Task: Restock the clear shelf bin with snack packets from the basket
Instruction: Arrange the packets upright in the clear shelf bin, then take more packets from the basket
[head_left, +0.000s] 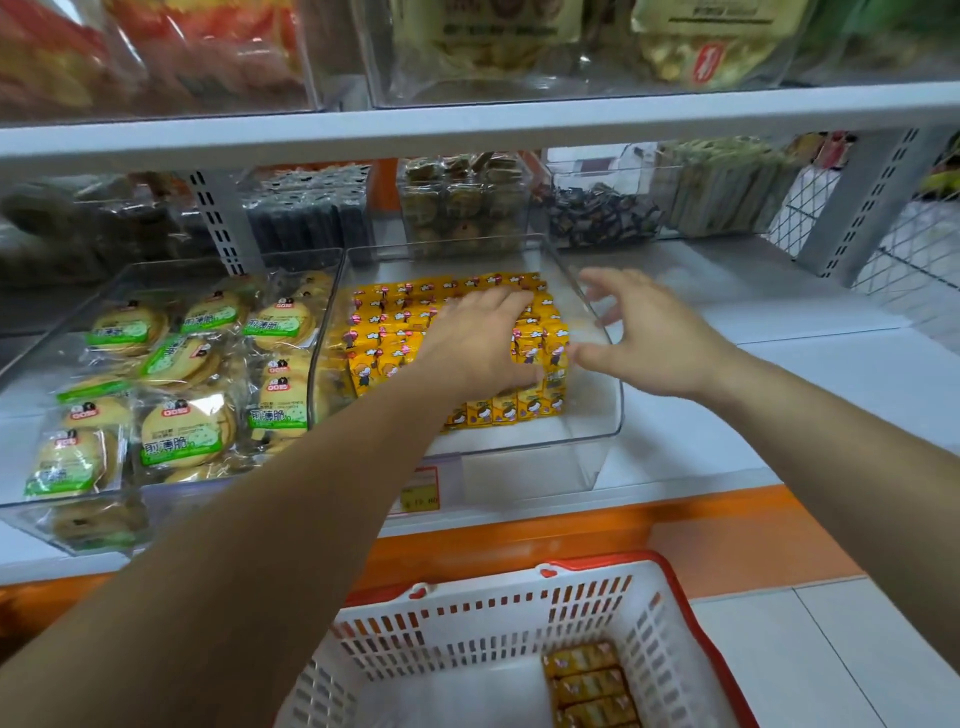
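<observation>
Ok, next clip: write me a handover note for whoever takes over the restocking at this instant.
Left hand: open, lying flat on the yellow packets in the clear bin.
Right hand: open, fingers spread at the bin's right wall, holding nothing.
Done: rows of packets fill most of the bin; bare floor shows along its right and front.
To do: a few spare packets lie in the basket; move them over.

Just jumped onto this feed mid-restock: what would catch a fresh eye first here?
The bright yellow snack packets, packed in rows in the clear bin at centre shelf, stand out first. The left hand lies flat on top of them, and the right hand is spread open at the bin's right wall. Below, the white basket with a red rim shows a few packets at its right side.
</observation>
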